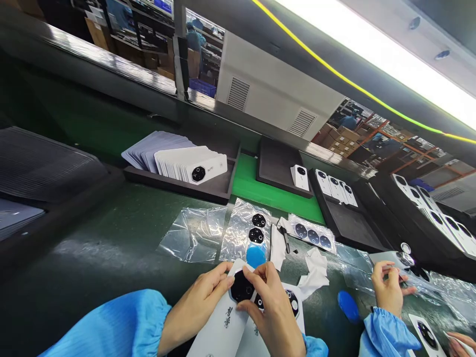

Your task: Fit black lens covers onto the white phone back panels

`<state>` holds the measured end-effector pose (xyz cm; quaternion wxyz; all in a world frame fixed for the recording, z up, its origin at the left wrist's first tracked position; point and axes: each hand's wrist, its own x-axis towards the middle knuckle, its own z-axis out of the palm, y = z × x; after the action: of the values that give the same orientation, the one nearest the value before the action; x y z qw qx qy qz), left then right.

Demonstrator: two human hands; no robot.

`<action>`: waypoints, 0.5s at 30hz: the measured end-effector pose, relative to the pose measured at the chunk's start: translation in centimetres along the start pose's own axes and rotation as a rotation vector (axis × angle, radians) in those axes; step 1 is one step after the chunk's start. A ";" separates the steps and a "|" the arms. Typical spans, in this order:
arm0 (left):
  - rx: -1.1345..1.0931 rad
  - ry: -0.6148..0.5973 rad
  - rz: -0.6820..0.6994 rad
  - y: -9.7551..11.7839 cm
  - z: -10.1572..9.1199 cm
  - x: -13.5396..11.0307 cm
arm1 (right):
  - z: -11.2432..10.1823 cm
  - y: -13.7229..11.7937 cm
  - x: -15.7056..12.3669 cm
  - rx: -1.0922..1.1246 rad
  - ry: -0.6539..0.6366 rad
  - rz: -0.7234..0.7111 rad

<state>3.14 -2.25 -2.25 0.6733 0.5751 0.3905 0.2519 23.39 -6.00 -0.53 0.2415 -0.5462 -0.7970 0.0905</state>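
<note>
My left hand [199, 300] grips the edge of a white phone-shaped panel [219, 329] printed with dark characters, its thumb beside a black camera lens cover [241, 286] at the panel's top. My right hand [273, 310] has thumb and fingers closed around the right side of that cover; whether the cover is fixed to the panel I cannot tell. Under my right hand lie more white panels [297, 297] with black camera covers, partly hidden. A round blue film disc [256, 255] is just beyond my fingers, below two black covers [256, 234] on a clear plastic sheet [238, 218].
A black tray [219, 193] holds fanned white and grey panels. More black trays [284, 181] with white panels stand at the back right. White cloths [316, 272], a strip of lens covers [313, 236] and another blue disc [348, 306] lie around. A co-worker's hand [388, 287] works at right.
</note>
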 end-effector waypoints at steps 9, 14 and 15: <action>0.054 0.048 0.017 -0.1 0.0 0.0 | -13.3 9.4 -0.7 0.056 0.290 -0.196; 0.130 0.076 0.026 0.0 0.2 -0.1 | -7.8 5.9 -0.7 0.016 0.182 -0.105; 0.146 0.079 0.021 0.1 0.2 -0.1 | -5.8 4.5 -0.6 0.006 0.143 -0.081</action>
<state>3.28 -2.42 -2.17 0.6109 0.6164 0.4279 0.2524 30.09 -5.51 2.53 0.3030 -0.5178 -0.7989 0.0439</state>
